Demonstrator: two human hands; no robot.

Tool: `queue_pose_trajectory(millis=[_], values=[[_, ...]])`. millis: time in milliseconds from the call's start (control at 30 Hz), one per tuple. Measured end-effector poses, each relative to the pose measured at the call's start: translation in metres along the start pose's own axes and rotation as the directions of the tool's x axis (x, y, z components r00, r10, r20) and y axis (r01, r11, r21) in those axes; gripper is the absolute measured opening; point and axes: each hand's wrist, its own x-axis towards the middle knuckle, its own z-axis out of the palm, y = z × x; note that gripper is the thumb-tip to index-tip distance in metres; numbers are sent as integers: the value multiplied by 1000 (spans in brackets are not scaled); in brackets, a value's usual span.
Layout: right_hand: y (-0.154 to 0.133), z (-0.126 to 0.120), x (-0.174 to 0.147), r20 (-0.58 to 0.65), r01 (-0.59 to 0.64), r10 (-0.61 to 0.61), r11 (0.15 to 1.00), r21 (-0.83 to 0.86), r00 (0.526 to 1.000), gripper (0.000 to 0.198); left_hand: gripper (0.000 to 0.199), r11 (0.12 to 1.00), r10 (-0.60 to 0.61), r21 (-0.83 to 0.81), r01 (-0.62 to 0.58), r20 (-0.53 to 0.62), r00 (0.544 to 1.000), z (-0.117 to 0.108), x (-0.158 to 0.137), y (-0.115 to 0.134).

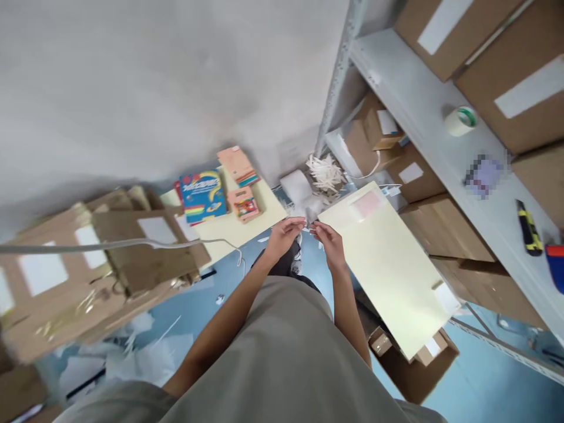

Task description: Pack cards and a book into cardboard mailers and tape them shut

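Observation:
My left hand (pixel 285 237) and my right hand (pixel 330 242) are held close together in front of my body, fingertips pinched and nearly meeting. Between them is something small, thin and pale that I cannot make out. Just beyond the fingertips lie a white roll (pixel 296 187) and a heap of white strips (pixel 326 174). Left of my hands, a pale yellow board (pixel 271 207) carries a blue printed box (pixel 203 197), a pink box (pixel 245 205) and a stack of pink packets (pixel 238 166). To the right is a second pale yellow board (pixel 383 258) with a pinkish sheet (pixel 367 205) on it.
Metal shelving (pixel 409 100) on the right holds cardboard boxes, a tape roll (pixel 460 121) and a yellow-black utility knife (pixel 529 228). Cartons (pixel 145 252) stand at left, with a grey cable (pixel 132 242) stretching across. Paper scraps (pixel 141 358) litter the blue floor. An open carton (pixel 409 373) sits under the right board.

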Motion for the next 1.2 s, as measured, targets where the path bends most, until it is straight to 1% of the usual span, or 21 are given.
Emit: queue_pose_trajectory(millis=[100,200,367,433,500,533,600,667,700,767,833,867,933,967,1033,1100,1167,1200], values=[[16,36,-24,101,-7,12,999,-46,995,67,60,999,23,-22,-25,-89,996,-36,-53,-4],[24,74,-44,201,3,23,992,-126,979,68,62,997,48,-54,-61,-206,977,-78,-93,-7],[28,141,-70,319,53,15,978,-202,948,69,64,985,94,-91,-145,-419,903,-159,-141,-11],[32,175,-78,365,70,13,975,-212,931,68,63,981,115,-84,-174,-471,874,-197,-160,-13],[41,215,-88,421,80,29,968,-239,907,68,60,980,137,-51,-191,-517,845,-237,-181,-15],[47,239,-94,450,88,40,962,-260,892,69,58,981,150,-24,-194,-546,824,-259,-192,-17],[63,289,-107,503,124,54,941,-315,863,70,54,982,166,32,-187,-622,765,-301,-214,-25],[80,342,-121,528,183,55,904,-387,847,67,54,986,147,47,-160,-694,704,-341,-235,-37],[88,367,-128,530,218,53,873,-436,846,65,55,989,123,32,-144,-717,686,-358,-243,-44],[103,412,-140,513,293,52,770,-567,857,69,54,993,78,-7,-120,-729,680,-386,-257,-57],[112,444,-149,482,357,46,610,-708,875,73,52,993,61,-28,-115,-710,702,-405,-267,-67],[114,455,-152,463,377,44,517,-769,885,70,51,993,62,-32,-117,-695,716,-411,-270,-70],[114,468,-156,419,377,60,338,-862,906,54,51,992,69,-37,-124,-662,746,-419,-275,-75],[112,471,-157,397,367,74,259,-893,915,46,51,991,68,-41,-125,-650,757,-421,-276,-75],[106,472,-159,364,351,95,133,-927,927,39,51,991,61,-51,-120,-632,773,-425,-275,-75],[94,466,-160,348,344,75,61,-937,935,38,50,991,52,-64,-114,-606,794,-427,-273,-72],[79,452,-163,328,328,15,36,-944,944,38,48,990,53,-79,-118,-567,822,-428,-268,-67],[71,440,-165,307,308,-25,39,-951,951,38,48,989,56,-85,-122,-547,835,-428,-265,-64]])
